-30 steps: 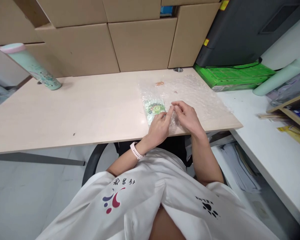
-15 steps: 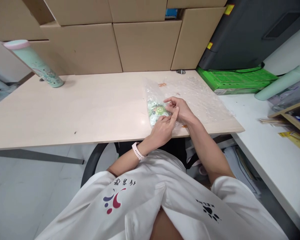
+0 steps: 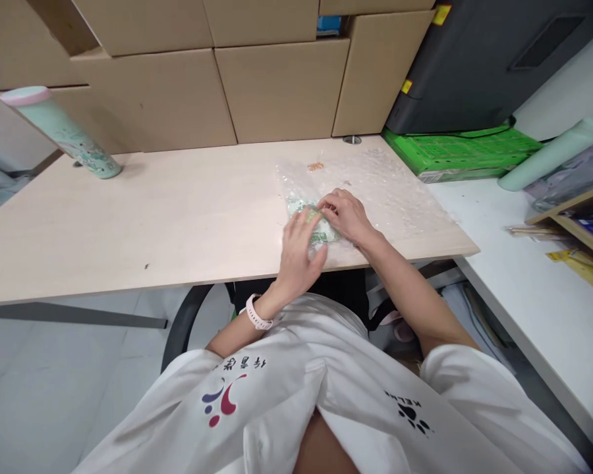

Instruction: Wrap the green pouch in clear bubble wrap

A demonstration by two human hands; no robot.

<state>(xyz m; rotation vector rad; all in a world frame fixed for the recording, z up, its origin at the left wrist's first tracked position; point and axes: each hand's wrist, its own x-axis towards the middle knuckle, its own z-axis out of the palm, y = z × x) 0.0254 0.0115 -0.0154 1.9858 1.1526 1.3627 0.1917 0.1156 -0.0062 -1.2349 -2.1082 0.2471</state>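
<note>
Near the front edge of the table, a rounded green-and-white item (image 3: 325,232) lies on clear bubble wrap (image 3: 388,191), with part of the wrap around it. My left hand (image 3: 298,253) rests over the item's left side, thumb and fingers spread apart. Its fingers are a little blurred. From the right, my right hand (image 3: 344,214) has bent fingers closed at the item's upper edge, on the clear wrap. The fingertips of that hand are partly hidden. The item's exact kind is not clear.
A pale green tumbler (image 3: 76,138) stands at the table's back left. Cardboard boxes (image 3: 281,92) line the back edge. A green crate (image 3: 464,148) under a dark grey case (image 3: 469,72) sits at the right, beside a white side desk (image 3: 534,283).
My left hand has moved left and opened out over the item, away from my right hand. My right hand's fingers have curled in. More green of the item shows near its lower side.
</note>
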